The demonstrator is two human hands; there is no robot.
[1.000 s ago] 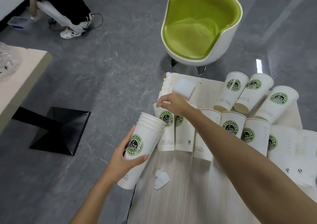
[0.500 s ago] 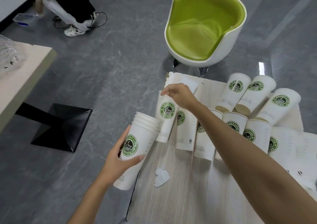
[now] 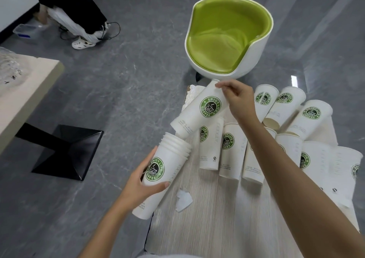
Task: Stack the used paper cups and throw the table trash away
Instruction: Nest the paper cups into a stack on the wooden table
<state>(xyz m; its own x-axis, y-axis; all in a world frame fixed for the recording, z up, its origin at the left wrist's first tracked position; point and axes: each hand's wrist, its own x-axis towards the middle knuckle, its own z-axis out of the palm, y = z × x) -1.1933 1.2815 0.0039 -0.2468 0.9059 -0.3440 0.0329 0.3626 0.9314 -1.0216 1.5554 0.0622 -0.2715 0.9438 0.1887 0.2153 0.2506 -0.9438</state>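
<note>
White paper with green print makes up nearly everything in reach. The left hand [image 3: 138,186] has its thumb and fingers wrapped round a nested stack [image 3: 166,170] of cups. The stack's open mouth tips up and away from the palm, so the rims face the cup held above them. The right hand [image 3: 237,101] pinches a single cup [image 3: 199,113] at its rim end, fingertips [image 3: 223,84] curled over the lip. The cup's narrow base slants down from those fingertips toward the stack's mouth and stops just short of it. I judge it is held this way so the base can slide straight in, with the fingers clear of the part that nests.

Under the right forearm, loose cups [image 3: 229,149] lie on their sides in a row on the pale wood-grain table [image 3: 217,228], and more lie beyond the knuckles. A torn paper scrap [image 3: 183,199] lies near the left thumb tip, apart from it — table trash, probably left until the cups are stacked.

Each cup carries a round green badge with "ENJOY LIFE" arched across the top and "COFFEE" along the bottom. In the middle is a script "Coffee" under a small steaming-cup drawing. Grey print runs near the bases — too small to read.
</note>
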